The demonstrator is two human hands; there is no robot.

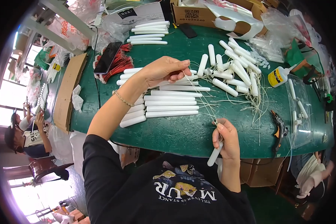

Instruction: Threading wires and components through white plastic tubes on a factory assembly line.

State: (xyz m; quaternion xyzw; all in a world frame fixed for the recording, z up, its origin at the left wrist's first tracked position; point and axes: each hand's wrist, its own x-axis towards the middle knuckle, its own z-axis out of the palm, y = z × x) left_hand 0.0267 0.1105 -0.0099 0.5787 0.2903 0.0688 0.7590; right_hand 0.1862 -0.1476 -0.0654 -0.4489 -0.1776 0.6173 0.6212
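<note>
My right hand (229, 138), near the table's front edge, is closed around the end of a white tube (215, 155) with its rounded end pointing down. Thin pale wires (202, 98) run from that fist up to my left hand (168, 71). The left thumb and fingers pinch the wires' upper part, above rows of white tubes (171, 108) lying side by side on the green table (168, 138). To the right of my left hand is a loose heap of similar white tubes (240, 65), with tangled wires (255, 106) trailing from it.
A black phone (108, 58) lies on red wires (119, 61) at the left. Toward the right are a yellow-labelled glue bottle (278, 77), pliers-like tool (279, 130) and clear plastic bag (300, 112). A cardboard box (194, 15) stands behind. Another person (30, 136) sits far left.
</note>
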